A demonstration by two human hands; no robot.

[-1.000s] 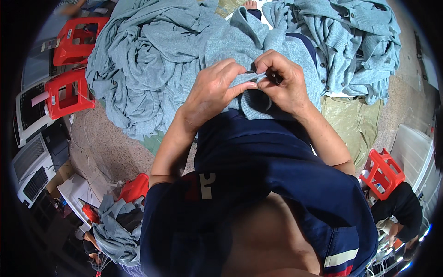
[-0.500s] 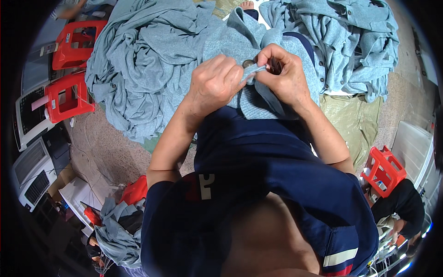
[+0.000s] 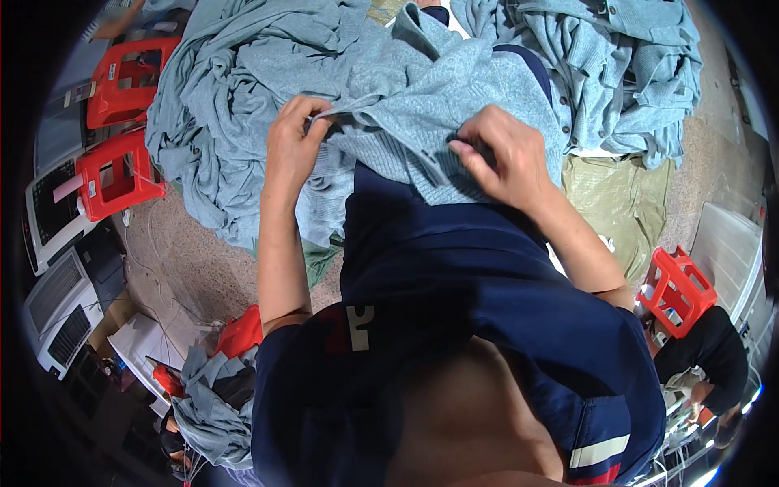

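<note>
A light blue-grey knit cardigan lies across my lap, its ribbed edge toward me. My left hand pinches the cardigan's edge between thumb and fingers and holds it out to the left. Over the right part of the same cardigan, my right hand is closed, with its fingers curled in. Something small and dark shows at its fingertips, too hidden to name. A small dark spot, perhaps a button, sits on the edge between my hands.
Heaps of similar knitwear lie at the left and the right, where a buttoned cardigan shows. Red stools stand at the left, another red stool at the right. A person in black is at the lower right.
My hands were close together at a round button on the cardigan's edge. Now they are apart: the left has moved left with the edge, the right slightly down and right.
</note>
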